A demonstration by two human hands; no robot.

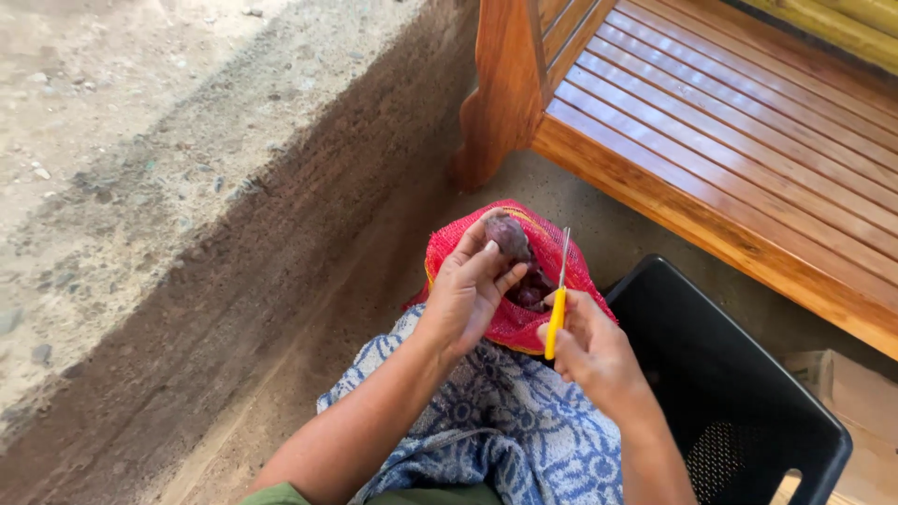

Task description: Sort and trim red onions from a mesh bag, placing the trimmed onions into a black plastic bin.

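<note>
Head view: a dirt floor point(281, 309) is lying beside a wooden bench point(748, 150). The left hand point(465, 295) is pinching a purple tuber point(510, 236) above a red mesh bag point(510, 323); the right hand point(594, 351) is clamping a yellow-handled knife point(557, 313), a black crate point(730, 383) standing alongside

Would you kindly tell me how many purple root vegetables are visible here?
2: one held up in the left hand, a purple root; another inside the red mesh bag. More may be hidden in the bag.
</note>
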